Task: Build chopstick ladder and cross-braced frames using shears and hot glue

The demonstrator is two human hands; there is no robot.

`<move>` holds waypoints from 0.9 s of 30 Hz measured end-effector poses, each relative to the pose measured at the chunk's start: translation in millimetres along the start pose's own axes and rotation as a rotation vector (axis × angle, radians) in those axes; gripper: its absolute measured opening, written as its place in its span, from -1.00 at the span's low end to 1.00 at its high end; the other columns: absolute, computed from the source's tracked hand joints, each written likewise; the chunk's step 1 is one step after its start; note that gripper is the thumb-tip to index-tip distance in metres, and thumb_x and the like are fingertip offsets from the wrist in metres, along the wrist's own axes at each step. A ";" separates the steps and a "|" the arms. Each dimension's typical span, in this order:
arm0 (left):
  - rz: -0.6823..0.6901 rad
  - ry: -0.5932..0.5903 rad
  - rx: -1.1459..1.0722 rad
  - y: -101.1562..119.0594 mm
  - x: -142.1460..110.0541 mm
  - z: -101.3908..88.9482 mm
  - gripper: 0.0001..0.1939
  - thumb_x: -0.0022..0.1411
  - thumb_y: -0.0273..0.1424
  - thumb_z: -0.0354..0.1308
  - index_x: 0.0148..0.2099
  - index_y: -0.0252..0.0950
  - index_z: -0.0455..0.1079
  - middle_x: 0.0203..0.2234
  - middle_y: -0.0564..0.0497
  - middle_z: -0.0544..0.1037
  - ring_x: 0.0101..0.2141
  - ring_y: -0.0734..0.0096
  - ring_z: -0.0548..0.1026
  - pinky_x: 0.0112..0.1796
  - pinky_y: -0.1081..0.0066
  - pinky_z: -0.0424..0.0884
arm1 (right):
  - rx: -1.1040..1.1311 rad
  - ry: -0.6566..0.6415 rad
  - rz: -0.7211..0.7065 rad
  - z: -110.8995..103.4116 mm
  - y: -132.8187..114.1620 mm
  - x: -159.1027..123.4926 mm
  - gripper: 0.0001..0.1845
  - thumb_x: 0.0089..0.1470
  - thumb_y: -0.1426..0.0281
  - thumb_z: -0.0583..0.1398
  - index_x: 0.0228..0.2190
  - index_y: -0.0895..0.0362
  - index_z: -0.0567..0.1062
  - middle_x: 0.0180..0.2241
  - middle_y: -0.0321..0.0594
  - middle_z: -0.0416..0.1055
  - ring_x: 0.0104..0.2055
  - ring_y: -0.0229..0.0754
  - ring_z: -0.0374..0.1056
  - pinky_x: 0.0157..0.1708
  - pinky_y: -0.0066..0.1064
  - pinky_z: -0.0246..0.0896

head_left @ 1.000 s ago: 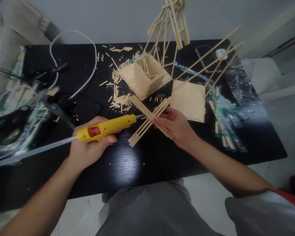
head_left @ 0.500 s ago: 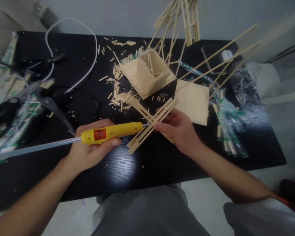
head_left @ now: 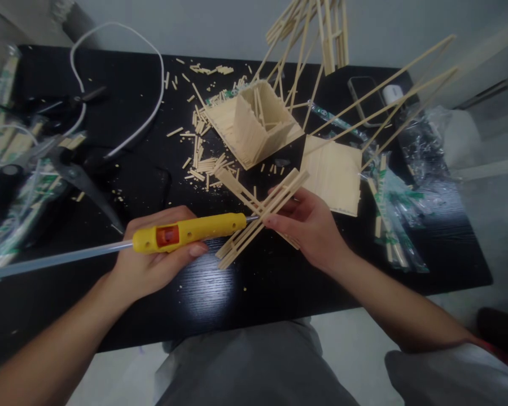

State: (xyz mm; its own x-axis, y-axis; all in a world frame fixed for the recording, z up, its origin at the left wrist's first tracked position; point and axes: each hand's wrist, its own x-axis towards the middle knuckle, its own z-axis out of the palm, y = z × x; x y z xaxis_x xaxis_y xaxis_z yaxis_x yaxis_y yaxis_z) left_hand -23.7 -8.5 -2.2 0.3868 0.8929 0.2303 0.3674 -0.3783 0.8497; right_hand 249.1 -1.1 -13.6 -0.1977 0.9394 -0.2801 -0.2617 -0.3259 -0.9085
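My left hand [head_left: 158,254] is closed round a yellow hot glue gun [head_left: 195,230], with a clear glue stick [head_left: 80,256] jutting out of its back end. The gun's metal nozzle points right and meets the crossing of an X-shaped frame of thin wooden sticks [head_left: 242,242]. Thumb and fingers of my right hand [head_left: 309,225] pinch that frame near its middle, above the black table. Whether glue is coming out is too small to see. Just beyond stand a box of wooden sticks [head_left: 262,121] on a flat base and a square stick panel [head_left: 332,172].
Cut stick pieces [head_left: 207,163] lie scattered left of the box. Scissors [head_left: 84,180] and a white cable [head_left: 158,107] are at the left. Long stick frames [head_left: 307,34] rise behind. A phone [head_left: 366,101] and plastic-wrapped sticks [head_left: 393,225] lie at the right.
The view has shifted slightly. The glue gun's nozzle stays at the frame's crossing, and both hands keep their holds with hardly any movement.
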 end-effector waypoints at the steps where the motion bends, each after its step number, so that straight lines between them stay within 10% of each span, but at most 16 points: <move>1: -0.004 -0.001 -0.002 -0.1 -0.2 -0.1 -0.67 0.40 -0.08 0.29 -0.37 -0.12 0.47 -0.53 0.04 0.52 -0.55 0.39 0.45 -0.56 0.31 0.34 | 0.002 -0.003 -0.005 0.0 0.1 0.0 -0.47 -0.17 0.31 0.64 -0.17 0.01 0.59 -0.23 -0.31 0.67 -0.15 -0.11 0.65 0.04 -0.17 0.63; 27: 0.004 0.021 -0.035 -2.6 -1.9 -0.2 -0.79 0.35 -0.18 0.35 -0.33 -0.13 0.55 -0.48 0.03 0.58 -0.52 0.36 0.50 -0.54 0.35 0.37 | 0.066 -0.028 0.053 0.5 -0.9 1.9 -0.45 -0.21 0.33 0.65 -0.18 0.03 0.59 -0.22 -0.29 0.71 -0.17 -0.11 0.67 0.02 -0.18 0.63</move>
State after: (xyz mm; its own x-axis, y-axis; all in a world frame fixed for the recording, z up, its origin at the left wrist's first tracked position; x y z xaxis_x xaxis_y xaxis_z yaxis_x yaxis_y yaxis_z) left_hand -25.5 -9.2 -4.8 0.3700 0.8966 0.2434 0.3360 -0.3734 0.8647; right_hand 248.5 1.0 -13.1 -0.2388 0.9177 -0.3174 -0.3117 -0.3820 -0.8700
